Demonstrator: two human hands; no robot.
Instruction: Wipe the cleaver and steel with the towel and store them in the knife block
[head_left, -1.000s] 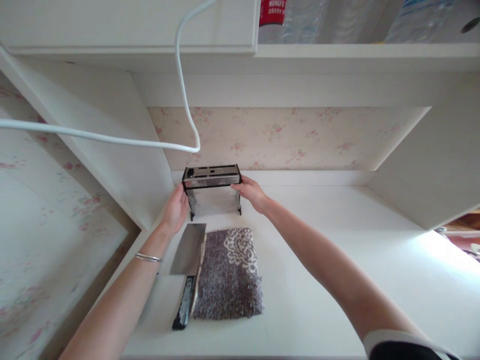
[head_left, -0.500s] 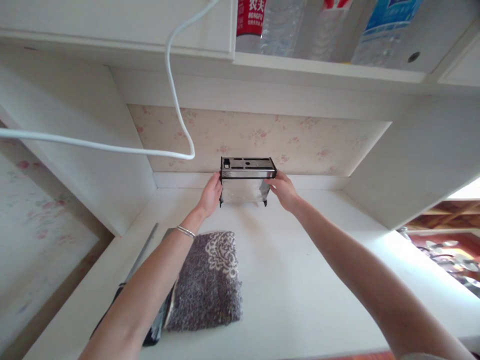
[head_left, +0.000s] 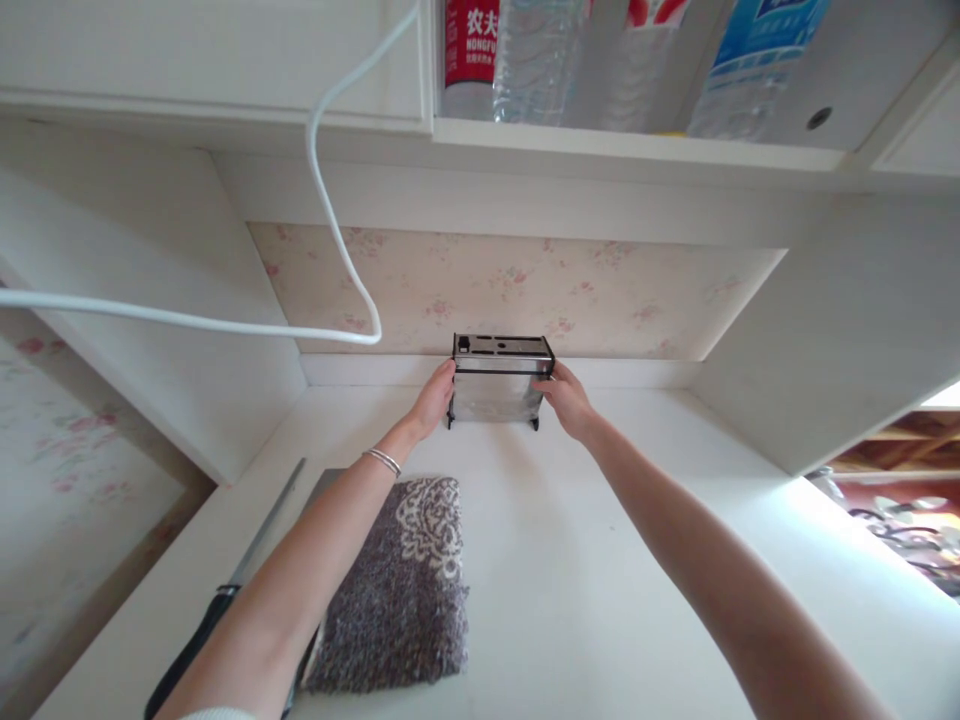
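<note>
A silver metal knife holder with black edges and a slotted top [head_left: 504,348] stands upright at the back of the white tabletop [head_left: 555,580], close to the wall. Its small black feet show at the bottom. My left hand [head_left: 433,398] grips its left end, and my right hand [head_left: 568,402] holds the right end, fingers around the front corner. Below my left forearm lies a folded grey-brown mat with a cream pattern [head_left: 397,600]. Left of the mat is a long grey blade [head_left: 270,520] with a black handle [head_left: 199,635], partly covered by my forearm.
A white cable [head_left: 330,225] hangs in front at upper left. Overhead, a shelf [head_left: 637,150] carries several plastic bottles [head_left: 536,60]. White side panels [head_left: 810,330] flank the tabletop, with flowered wallpaper [head_left: 420,280] behind.
Both hands have shifted the knife holder slightly to the right along the wall, their grip unchanged. The whole view has moved a little, with the shelf sliding left.
</note>
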